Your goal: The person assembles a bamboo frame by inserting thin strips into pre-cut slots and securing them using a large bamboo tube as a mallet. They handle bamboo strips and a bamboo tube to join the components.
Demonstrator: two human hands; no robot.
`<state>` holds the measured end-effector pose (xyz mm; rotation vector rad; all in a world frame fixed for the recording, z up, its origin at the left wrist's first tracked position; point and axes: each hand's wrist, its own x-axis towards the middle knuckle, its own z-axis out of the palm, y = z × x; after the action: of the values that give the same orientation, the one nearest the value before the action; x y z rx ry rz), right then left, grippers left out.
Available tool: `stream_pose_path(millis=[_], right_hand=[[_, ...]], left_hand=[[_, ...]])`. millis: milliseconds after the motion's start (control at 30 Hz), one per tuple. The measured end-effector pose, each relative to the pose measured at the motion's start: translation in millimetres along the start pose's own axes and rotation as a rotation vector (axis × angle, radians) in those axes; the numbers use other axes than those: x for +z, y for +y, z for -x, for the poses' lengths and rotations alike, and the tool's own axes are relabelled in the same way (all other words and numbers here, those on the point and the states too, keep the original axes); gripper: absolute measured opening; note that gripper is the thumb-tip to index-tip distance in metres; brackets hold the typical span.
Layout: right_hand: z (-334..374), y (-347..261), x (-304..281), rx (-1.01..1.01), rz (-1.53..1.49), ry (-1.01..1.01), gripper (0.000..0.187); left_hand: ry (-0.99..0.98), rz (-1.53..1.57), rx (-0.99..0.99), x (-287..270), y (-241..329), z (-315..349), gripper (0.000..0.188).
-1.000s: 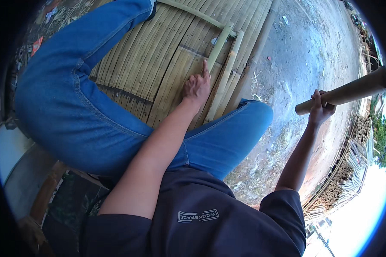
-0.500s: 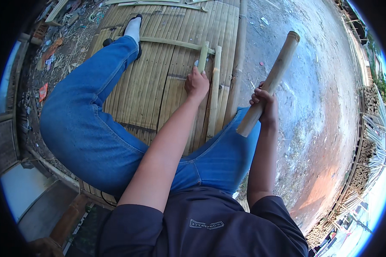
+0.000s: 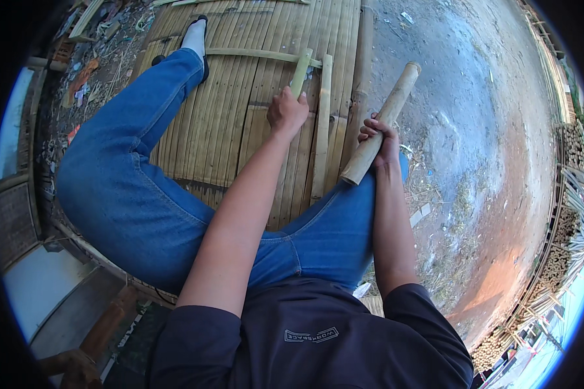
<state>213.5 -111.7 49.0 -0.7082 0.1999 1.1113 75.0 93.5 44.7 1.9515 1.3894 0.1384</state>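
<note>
My left hand (image 3: 288, 112) is closed round the near end of a short green bamboo strip (image 3: 301, 72) over the slatted bamboo platform. The strip's far end overlaps a long thin bamboo slat (image 3: 256, 54) lying crosswise. In my right hand (image 3: 385, 144) is a thick bamboo tube (image 3: 396, 97), gripped near its middle. The tube slants, its far end to the right and its near end beside my right thigh. Between the two hands, another bamboo slat (image 3: 322, 129) runs lengthwise along the platform.
I sit on the bamboo platform (image 3: 204, 146), legs (image 3: 110, 175) spread. A round bamboo pole (image 3: 362, 58) edges its right side. Dirt ground (image 3: 474, 129) spreads to the right, with stacked bamboo (image 3: 564, 240) beyond. Litter and scraps (image 3: 84, 84) lie at the left.
The bamboo tube in my right hand has moved left and lower, toward my thigh. My left hand keeps its grip on the strip, with little movement; the whole view has shifted slightly.
</note>
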Motion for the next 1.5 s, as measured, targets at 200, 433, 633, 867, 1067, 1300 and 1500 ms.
stream_pose_path(millis=[200,433,633,867,1067,1300,1500], right_hand=[[1.2,0.3,11.6,-0.018,0.113,0.051,0.028],[-2.5,-30.6,41.4,-0.16,0.552,0.2,0.032],[-50.1,-54.3,60.4,-0.364,1.632,0.177,0.044],[-70.9,-31.8,43.8,-0.229,2.184,0.014,0.059],[-69.1,-31.6,48.5,-0.263,2.077,0.052,0.052],[-60.0,-43.8,43.2,-0.192,2.014,0.112,0.052],[-52.8,-35.9,36.8,-0.462,2.089,0.113,0.045]], left_hand=[[-0.036,0.023,0.016,17.8,4.3,-42.9,0.04],[0.069,0.0,0.096,19.0,-3.7,-19.1,0.034],[0.037,0.006,0.126,3.1,-5.1,-10.1,0.033],[-0.044,0.194,0.038,3.4,-1.6,-10.8,0.038],[0.037,0.198,0.098,6.2,-6.8,-12.2,0.034],[0.01,-0.087,0.14,3.0,5.4,-8.2,0.05],[0.121,-0.357,0.237,12.1,13.8,-36.0,0.052]])
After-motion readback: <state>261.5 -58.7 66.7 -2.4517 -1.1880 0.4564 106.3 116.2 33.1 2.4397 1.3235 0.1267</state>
